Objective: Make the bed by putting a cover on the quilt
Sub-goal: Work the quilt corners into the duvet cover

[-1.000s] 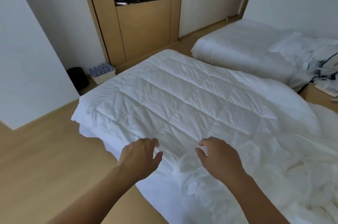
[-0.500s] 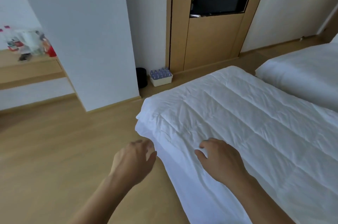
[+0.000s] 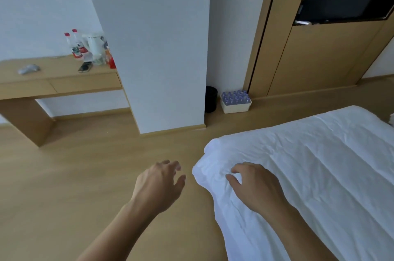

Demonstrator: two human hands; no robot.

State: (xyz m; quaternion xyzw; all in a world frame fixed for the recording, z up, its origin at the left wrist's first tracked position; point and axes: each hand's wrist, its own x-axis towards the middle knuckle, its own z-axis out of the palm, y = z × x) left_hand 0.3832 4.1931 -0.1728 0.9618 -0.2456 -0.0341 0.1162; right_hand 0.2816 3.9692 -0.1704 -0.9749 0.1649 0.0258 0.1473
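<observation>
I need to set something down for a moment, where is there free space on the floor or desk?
The floor between desk, pillar and quilt is bare. The desk top is free between the grey object and the phone. Crowded: the desk's right end with bottles and kettle, and the wall strip by the bin and crate.

the quilt (image 3: 309, 164) lies right, my right hand (image 3: 253, 188) over its left corner, my left hand (image 3: 158, 186) over the floor (image 3: 85, 175) just left. far left, bottles (image 3: 74, 45) stand on a desk (image 3: 53, 81); behind the quilt, a bin (image 3: 210, 99) stands left of a crate (image 3: 235, 107).
</observation>
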